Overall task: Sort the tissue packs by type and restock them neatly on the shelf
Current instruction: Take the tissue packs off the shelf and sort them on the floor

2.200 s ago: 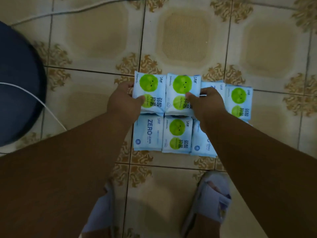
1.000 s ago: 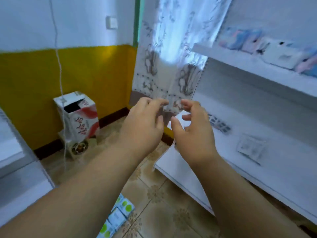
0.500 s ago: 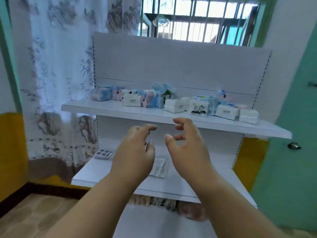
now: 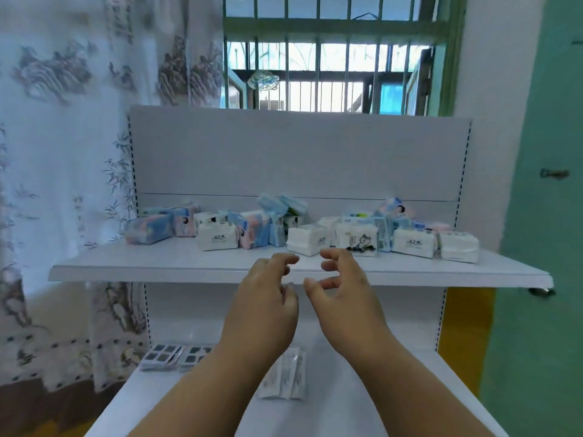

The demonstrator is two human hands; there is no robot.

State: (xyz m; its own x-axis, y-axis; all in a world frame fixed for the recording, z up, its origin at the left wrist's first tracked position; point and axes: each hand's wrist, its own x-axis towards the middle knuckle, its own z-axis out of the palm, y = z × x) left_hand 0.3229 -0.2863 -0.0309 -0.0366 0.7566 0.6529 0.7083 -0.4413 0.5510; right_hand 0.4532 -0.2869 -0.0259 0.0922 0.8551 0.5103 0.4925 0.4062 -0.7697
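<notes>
Indoors, soft tissue packs (image 4: 217, 241) are crowding a smooth white shelf (image 4: 157, 266) at twelve o'clock; both hands' fingers (image 4: 285, 258) are hanging loosely curled, empty.

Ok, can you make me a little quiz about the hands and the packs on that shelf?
1. True or false: the left hand holds a tissue pack.
2. Which shelf carries the white plastic-wrapped tissue pack with a cartoon cat? A) upper white metal shelf B) lower white shelf
3. Fill in: the pink-and-blue patterned soft pack lies at the row's ____ end.

Key: 1 false, both it and the right hand hold nothing; 2 A; 3 left.
</notes>
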